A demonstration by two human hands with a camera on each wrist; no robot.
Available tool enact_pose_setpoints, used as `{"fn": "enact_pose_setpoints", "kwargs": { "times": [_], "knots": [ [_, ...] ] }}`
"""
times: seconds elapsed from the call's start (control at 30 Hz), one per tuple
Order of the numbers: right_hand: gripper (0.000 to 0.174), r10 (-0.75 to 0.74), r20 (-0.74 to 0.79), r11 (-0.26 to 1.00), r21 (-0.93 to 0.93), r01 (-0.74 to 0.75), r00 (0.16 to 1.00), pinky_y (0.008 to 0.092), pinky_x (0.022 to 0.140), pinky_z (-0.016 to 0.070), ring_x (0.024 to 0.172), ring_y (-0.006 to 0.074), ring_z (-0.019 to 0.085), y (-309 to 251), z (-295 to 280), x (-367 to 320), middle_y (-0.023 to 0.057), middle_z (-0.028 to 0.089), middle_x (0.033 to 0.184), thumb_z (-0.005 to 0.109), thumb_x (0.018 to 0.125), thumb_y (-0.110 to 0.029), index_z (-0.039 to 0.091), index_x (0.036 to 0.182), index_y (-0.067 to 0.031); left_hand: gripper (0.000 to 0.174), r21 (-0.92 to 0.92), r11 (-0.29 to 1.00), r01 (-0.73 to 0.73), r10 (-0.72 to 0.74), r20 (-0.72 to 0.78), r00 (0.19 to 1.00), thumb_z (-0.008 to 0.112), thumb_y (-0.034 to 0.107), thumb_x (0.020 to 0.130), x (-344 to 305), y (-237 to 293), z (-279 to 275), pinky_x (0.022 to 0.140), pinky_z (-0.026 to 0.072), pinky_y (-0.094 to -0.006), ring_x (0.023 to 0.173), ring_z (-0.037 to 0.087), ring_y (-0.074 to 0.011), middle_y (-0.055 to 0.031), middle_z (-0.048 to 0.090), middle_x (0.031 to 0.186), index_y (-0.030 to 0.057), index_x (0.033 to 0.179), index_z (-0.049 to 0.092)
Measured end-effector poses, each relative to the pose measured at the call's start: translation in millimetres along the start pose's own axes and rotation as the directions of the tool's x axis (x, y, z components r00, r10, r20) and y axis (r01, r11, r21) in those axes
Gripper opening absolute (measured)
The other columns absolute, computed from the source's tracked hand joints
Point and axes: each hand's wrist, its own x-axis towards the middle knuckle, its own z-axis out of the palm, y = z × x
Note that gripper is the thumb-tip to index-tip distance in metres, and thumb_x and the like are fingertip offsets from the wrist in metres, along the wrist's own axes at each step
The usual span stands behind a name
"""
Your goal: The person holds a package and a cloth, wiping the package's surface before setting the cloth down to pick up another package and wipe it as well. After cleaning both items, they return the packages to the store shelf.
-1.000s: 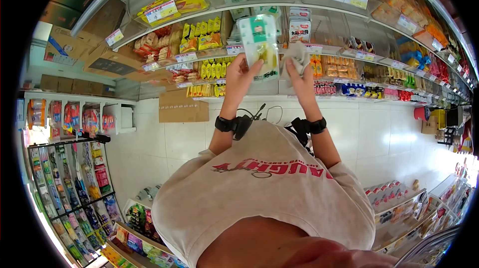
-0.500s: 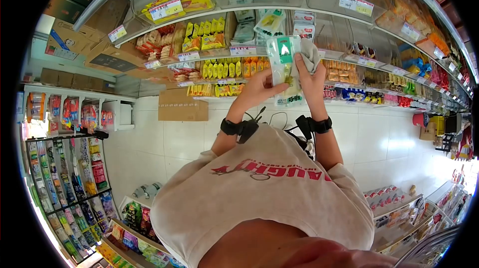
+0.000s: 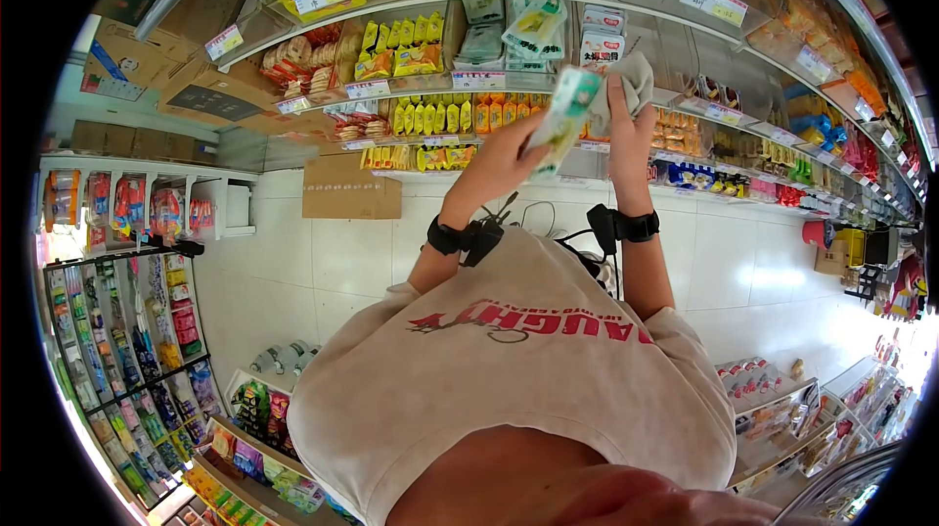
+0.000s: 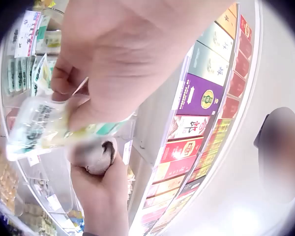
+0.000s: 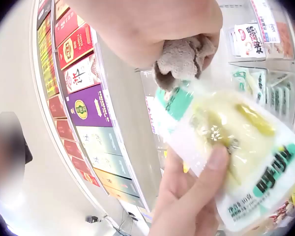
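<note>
I have one packet point(image 3: 569, 111) before the shelves point(image 3: 636, 6), pinched in my left hand point(image 3: 497, 166); my right hand point(image 3: 631, 146) grips one cloth point(image 3: 634, 79) by its green end point(image 5: 178, 104). The right wrist view shows yellow contents point(image 5: 255, 119), blurred overhead. One compartment point(image 3: 456, 32) holds several similar packets point(image 3: 535, 29).

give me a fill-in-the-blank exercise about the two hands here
1. The ____ hand pinches the clear plastic packet with green print.
2. The crumpled grey cloth is gripped by the ____ hand.
3. Each wrist wears a strap coloured ____.

Missing words: left; right; black
</note>
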Motion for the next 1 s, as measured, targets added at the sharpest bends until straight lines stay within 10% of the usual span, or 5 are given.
{"fn": "enact_pose_setpoints", "kwargs": {
  "times": [0.17,0.3,0.6,0.73,1.0],
  "knots": [
    [0.034,0.047,0.302,0.997,-0.066,-0.028,0.952,0.0253,0.074,0.051,0.087,0.0108,0.063,22,7,-25,0.0049,0.07,0.099,0.074,0.092,-0.024,0.067,0.112,0.003,0.058,-0.453,0.888,-0.078,-0.03,-0.228,0.973,0.074,0.01,0.09,16,-6,4,0.062,0.0463,-0.022,0.068,0.055,-0.0076,-0.0065,0.066,0.09,0.0004,0.141,0.051],
    [0.034,-0.057,0.329,0.996,-0.048,0.077,0.942,0.0268,0.072,0.0508,0.084,0.0104,0.063,24,5,-28,0.0075,0.071,0.099,0.076,0.089,-0.02,0.066,0.112,0.0038,0.06,-0.226,0.974,0.024,-0.093,-0.3,0.949,0.076,0.01,0.089,17,-16,3,0.068,0.0504,-0.0232,0.074,0.061,-0.0078,-0.0047,0.069,0.095,-0.0006,0.141,0.049],
    [0.037,-0.25,0.577,0.653,-0.493,0.575,0.778,0.0425,0.078,0.0542,0.094,0.0415,0.068,21,-6,-43,0.0243,0.069,0.112,0.072,0.086,-0.009,0.06,0.117,0.0084,0.06,-0.535,0.798,0.277,-0.339,-0.018,0.941,0.052,0.053,0.102,20,-2,18,0.094,0.0482,-0.031,0.11,0.059,-0.0122,-0.0075,0.062,0.118,0.0032,0.136,0.051],
    [0.035,-0.424,0.595,0.687,-0.28,0.67,0.683,0.0472,0.088,0.0495,0.106,0.0445,0.062,15,16,-64,0.0296,0.063,0.116,0.069,0.09,-0.011,0.058,0.115,0.0112,0.064,-0.694,0.676,0.248,-0.366,-0.024,0.93,0.041,0.062,0.103,23,12,16,0.078,0.0438,-0.0247,0.085,0.052,-0.0091,-0.0019,0.057,0.092,0.0016,0.109,0.06],
    [0.037,0.105,0.402,0.884,-0.457,0.1,0.91,0.0363,0.075,0.0495,0.086,0.0259,0.063,35,-2,-41,0.0218,0.065,0.092,0.069,0.096,-0.023,0.061,0.107,0.0117,0.052,-0.425,0.9,0.093,-0.259,-0.352,0.899,0.047,0.048,0.106,19,18,37,0.059,0.0384,-0.0303,0.069,0.047,-0.0102,0.0016,0.059,0.079,-0.001,0.108,0.065]
  ]
}}
